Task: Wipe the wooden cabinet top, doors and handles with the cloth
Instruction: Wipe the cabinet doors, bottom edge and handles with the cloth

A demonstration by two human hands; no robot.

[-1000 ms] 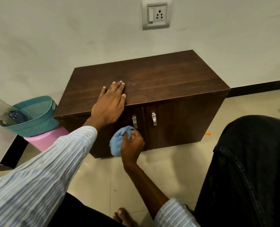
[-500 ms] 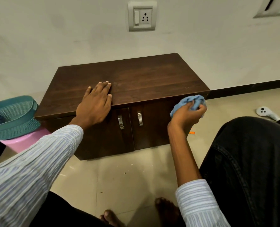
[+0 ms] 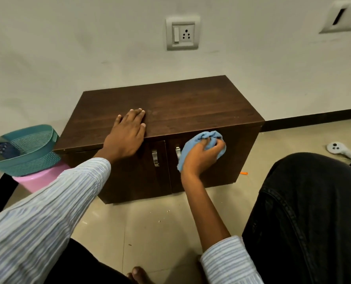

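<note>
Blue cloth (image 3: 205,144) bunched under right hand (image 3: 201,156) against right cabinet door (image 3: 227,160).

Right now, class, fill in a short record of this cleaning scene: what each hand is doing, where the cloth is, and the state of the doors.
left hand: flat on the cabinet top, holding nothing
right hand: gripping the blue cloth
cloth position: pressed on the right door, near its top edge
doors: both closed
handles: left handle clear, right handle partly covered by cloth
</note>
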